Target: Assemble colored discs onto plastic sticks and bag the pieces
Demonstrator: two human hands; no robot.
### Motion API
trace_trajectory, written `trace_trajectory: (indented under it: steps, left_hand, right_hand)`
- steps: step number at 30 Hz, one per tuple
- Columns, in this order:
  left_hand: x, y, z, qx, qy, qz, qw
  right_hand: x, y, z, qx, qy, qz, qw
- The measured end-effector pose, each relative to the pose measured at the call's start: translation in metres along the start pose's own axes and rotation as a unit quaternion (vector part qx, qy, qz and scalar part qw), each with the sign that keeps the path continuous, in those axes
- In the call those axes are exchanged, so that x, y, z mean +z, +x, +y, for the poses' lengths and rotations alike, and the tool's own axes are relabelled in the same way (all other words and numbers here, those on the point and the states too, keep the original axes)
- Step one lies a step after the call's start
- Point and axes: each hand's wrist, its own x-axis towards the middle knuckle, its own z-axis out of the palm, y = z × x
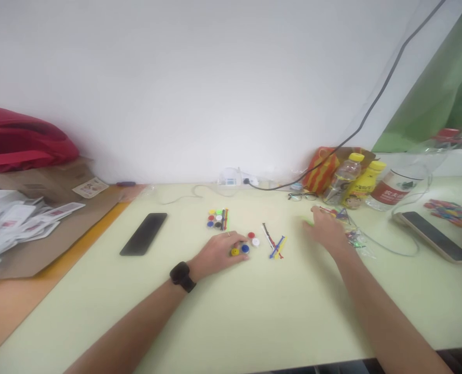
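Two hands of yours are over the surface [231,311], well apart. Your left hand [217,252] lies low with thumb and forefinger parted around a yellow disc [234,252] and a blue disc [245,249]; it does not look closed on either one, though light contact is hard to judge. Just past those fingertips lie a red disc [251,235] and a white disc [255,242].

Your right hand [329,229] reaches over a jumbled heap of coloured pieces [345,215], and you cannot tell from this view whether its fingers pinch anything. A clear packet [356,240] lies by its wrist.

Between your hands sit the loose sticks, to the right of the left fingertips, which look the nearer. Mind their long axes: the black stick [266,229] slants from far left towards near right, while the blue stick [276,247] and the yellow stick [280,248] slant the other way, crossing into a tangle.

Beyond the left hand, a tidy group of discs [211,218] stands beside sticks lined up [225,219], their length pointing away from you.

Your room is widest on the near side, between the forearms. Further left lies a dark phone [143,234]. Past the right hand, eyeglasses [301,196], bottles [345,176] and a second phone [433,236] crowd that side. The wall [176,104] bounds the far edge.
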Motion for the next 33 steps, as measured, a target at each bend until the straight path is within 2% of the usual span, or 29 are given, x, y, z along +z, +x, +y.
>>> trace_trajectory:
  steps: [2, 4, 7, 9, 11, 15, 21, 24, 28, 33]
  left_hand:
    - [-0.001, 0.002, -0.004, -0.011, 0.014, 0.019, 1.000]
    - [-0.002, 0.003, -0.006, -0.032, 0.025, 0.027, 0.999]
    - [-0.002, 0.004, -0.007, -0.069, 0.026, 0.021, 0.997]
    - [-0.001, 0.004, -0.007, -0.079, 0.021, 0.029, 0.996]
    - [0.003, 0.003, -0.006, -0.079, 0.014, 0.046, 0.996]
    - [0.009, 0.002, -0.001, -0.059, -0.012, 0.065, 0.996]
    - [0.009, 0.002, 0.010, 0.035, 0.027, 0.070, 0.997]
    - [0.010, 0.002, 0.018, 0.066, 0.061, 0.052, 0.995]
    - [0.013, 0.002, 0.026, 0.076, 0.078, 0.014, 0.994]
    - [0.015, 0.004, 0.023, 0.105, 0.079, 0.019, 0.991]
  right_hand:
    - [-0.002, 0.000, -0.009, -0.042, 0.071, 0.029, 0.996]
    - [-0.004, -0.003, -0.021, -0.110, 0.173, 0.022, 0.978]
    - [-0.006, -0.015, -0.045, -0.206, 0.301, -0.061, 0.929]
    - [-0.007, -0.026, -0.060, -0.245, 0.333, -0.114, 0.904]
    - [-0.007, -0.036, -0.072, -0.261, 0.341, -0.141, 0.892]
    - [-0.006, -0.048, -0.083, -0.264, 0.339, -0.134, 0.893]
    - [-0.004, -0.047, -0.083, -0.247, 0.353, -0.142, 0.891]
    - [-0.005, -0.046, -0.083, -0.253, 0.349, -0.138, 0.892]
    - [-0.003, -0.045, -0.084, -0.253, 0.330, -0.129, 0.900]
    - [0.000, -0.045, -0.084, -0.252, 0.315, -0.111, 0.908]
